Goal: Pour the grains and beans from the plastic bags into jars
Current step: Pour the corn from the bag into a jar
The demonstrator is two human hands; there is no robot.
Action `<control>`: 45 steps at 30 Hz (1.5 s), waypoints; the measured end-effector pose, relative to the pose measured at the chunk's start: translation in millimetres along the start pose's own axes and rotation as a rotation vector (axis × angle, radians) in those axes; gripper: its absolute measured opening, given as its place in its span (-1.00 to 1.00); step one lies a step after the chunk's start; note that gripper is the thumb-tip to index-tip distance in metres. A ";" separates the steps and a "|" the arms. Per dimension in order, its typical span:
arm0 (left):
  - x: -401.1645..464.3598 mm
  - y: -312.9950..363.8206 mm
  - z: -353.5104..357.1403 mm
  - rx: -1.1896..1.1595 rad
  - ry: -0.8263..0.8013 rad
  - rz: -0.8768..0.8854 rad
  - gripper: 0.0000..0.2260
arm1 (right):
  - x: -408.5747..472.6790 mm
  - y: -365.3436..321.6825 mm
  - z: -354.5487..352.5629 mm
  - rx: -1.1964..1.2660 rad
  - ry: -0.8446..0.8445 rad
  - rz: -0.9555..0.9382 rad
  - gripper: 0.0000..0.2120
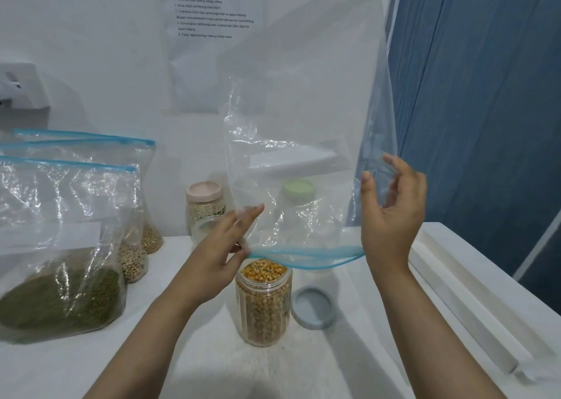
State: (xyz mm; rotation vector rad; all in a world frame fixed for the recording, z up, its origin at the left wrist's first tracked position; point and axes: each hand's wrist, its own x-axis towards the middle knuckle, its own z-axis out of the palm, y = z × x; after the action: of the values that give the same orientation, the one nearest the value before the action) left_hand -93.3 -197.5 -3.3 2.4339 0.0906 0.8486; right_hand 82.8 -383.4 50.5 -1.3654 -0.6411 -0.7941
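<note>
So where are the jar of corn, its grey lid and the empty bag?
jar of corn (263, 304), head view, on its clear side wall.
grey lid (314, 307), head view, on its flat middle.
empty bag (303, 125), head view, on its clear upturned body.

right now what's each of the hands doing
Left hand: pinching the empty bag at its zip edge.
Right hand: fingers loosely curled against the bag's other side; grip unclear.

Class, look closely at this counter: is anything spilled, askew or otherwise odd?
Nothing looks spilled. The corn jar stands upright and full under the upturned empty bag. Its grey lid lies beside it, apparently leaning against it, which is expected mid-task.
</note>
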 end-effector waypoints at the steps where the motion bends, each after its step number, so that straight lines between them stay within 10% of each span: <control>1: -0.6 -0.1 1.3 0.002 -0.001 0.009 -0.18 | -0.5 0.3 0.5 -0.002 -0.002 -0.001 -0.72; 11: -1.5 7.8 12.4 -0.253 0.232 -0.194 -0.53 | -7.1 -2.5 -9.0 -0.008 -0.193 0.117 -0.47; 19: 4.6 7.0 13.7 -0.448 0.423 -0.343 -0.85 | -23.3 -17.6 -32.6 0.005 -0.304 0.213 -0.87; 27: 24.9 12.9 4.1 -0.524 0.613 -0.398 -0.87 | -31.0 -27.5 -88.2 0.103 -0.644 0.174 -0.39; 34: 55.2 34.8 6.7 -1.041 0.653 -0.500 -0.87 | -3.5 -15.7 -93.9 -0.346 -0.293 -0.233 -0.76; 37: 73.2 55.2 18.6 -1.221 0.620 -0.439 -0.81 | 28.9 -3.9 -90.2 -0.255 -0.269 -0.048 -0.86; 45: 137.7 98.2 121.9 -0.669 0.356 -0.416 -0.51 | 106.8 122.9 -113.0 -0.045 -0.213 0.738 -0.88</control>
State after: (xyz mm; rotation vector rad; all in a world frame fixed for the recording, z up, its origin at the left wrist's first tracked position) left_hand 77.5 -306.5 45.9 1.5551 0.3678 0.9221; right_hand 239.2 -505.1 49.5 -1.5893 -0.2372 -0.0712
